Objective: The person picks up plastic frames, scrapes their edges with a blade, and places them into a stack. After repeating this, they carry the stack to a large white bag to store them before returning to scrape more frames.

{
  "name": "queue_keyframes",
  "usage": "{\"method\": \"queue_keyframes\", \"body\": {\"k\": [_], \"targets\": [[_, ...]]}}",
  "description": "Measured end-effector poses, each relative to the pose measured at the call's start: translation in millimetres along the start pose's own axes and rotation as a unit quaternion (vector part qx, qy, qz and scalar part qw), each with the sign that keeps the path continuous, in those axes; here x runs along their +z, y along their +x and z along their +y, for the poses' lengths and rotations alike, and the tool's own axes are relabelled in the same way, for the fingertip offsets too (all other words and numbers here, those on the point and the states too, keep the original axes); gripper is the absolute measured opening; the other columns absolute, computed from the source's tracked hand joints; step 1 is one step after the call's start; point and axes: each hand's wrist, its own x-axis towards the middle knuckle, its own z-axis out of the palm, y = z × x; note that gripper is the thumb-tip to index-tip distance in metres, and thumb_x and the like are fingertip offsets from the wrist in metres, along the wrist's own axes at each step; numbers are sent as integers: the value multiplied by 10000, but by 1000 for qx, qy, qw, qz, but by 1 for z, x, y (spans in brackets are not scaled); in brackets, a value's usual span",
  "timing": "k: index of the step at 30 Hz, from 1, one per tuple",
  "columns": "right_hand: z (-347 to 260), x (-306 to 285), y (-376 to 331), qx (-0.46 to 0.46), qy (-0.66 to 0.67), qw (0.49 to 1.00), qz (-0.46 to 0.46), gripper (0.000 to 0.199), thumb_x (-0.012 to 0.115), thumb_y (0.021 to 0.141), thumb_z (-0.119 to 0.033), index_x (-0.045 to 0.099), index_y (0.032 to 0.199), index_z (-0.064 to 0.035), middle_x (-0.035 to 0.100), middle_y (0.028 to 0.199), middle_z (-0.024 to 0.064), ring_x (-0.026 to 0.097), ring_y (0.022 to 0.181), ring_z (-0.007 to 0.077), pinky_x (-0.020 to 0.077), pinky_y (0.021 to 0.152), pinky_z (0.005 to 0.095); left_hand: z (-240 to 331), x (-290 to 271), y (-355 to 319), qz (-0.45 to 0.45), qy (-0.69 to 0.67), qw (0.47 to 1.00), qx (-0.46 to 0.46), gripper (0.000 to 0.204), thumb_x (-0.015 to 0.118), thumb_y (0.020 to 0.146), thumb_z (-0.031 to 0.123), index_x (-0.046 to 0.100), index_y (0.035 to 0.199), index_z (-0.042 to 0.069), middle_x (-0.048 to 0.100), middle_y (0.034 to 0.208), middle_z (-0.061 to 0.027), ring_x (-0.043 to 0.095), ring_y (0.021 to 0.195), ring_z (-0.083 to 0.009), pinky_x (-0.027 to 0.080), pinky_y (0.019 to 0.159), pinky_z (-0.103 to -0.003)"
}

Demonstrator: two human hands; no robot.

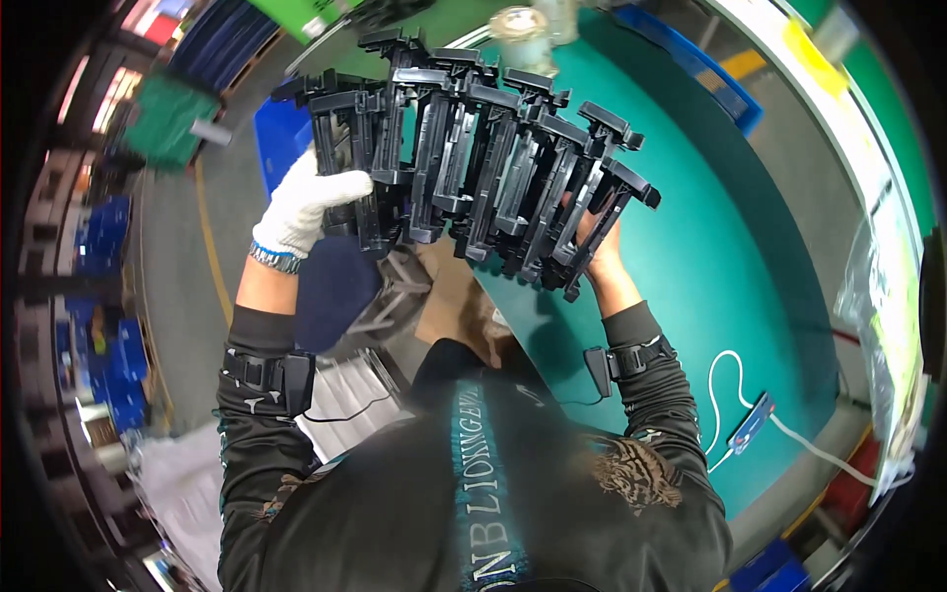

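Between my two hands I hold up a wide row of black plastic frame parts, several long narrow pieces packed side by side. My left hand, in a white knitted glove, grips the left end, its thumb lying across the front of the parts. At the right end my bare right hand is closed round the outermost pieces; most of its fingers are hidden behind them. The row is held above the left edge of a green table and the floor beside it.
A phone-sized blue device with white cables lies on the table at the right. Rolls of clear tape stand at its far end. A blue bin is behind my left hand, and a dark blue seat is below it.
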Motion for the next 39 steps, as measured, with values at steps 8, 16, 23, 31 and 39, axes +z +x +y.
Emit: {"method": "queue_keyframes", "body": {"k": [8,16,23,31,39], "targets": [[7,8,-3,4,18,1000,-7,236,629,899,-117,599,1107,-11,673,960,86,620,842,225,507,780,380,5,-7,-14,54,28,997,38,759,829,701,204,485,1359,44,625,1138,-36,594,1019,-161,479,911,-325],[12,-50,-71,22,222,975,14,283,592,947,-193,583,1181,-34,663,1050,96,627,939,206,529,769,342,-12,-12,-49,-54,24,997,56,612,766,729,144,539,1286,26,629,1062,-39,592,927,-139,506,820,-315],[-23,11,-67,20,85,977,-194,437,734,836,-139,528,1213,-52,615,1068,60,607,953,170,528,787,314,-15,-33,-162,74,-160,984,-2,742,800,690,173,489,1348,29,615,1166,-72,582,1044,-169,472,950,-345],[-27,79,6,217,207,866,-400,253,638,909,-85,535,1140,-85,591,983,28,586,866,144,503,762,282,-59,-10,-225,292,-216,932,-4,586,767,705,118,574,1253,37,653,1035,-38,614,922,-141,500,871,-314],[52,145,92,218,167,776,-568,279,539,952,-35,478,1219,-86,573,1075,40,591,928,163,477,778,257,-128,7,-191,409,-203,880,-127,377,649,757,20,628,1133,6,676,915,-31,630,789,-132,523,781,-296]]}}
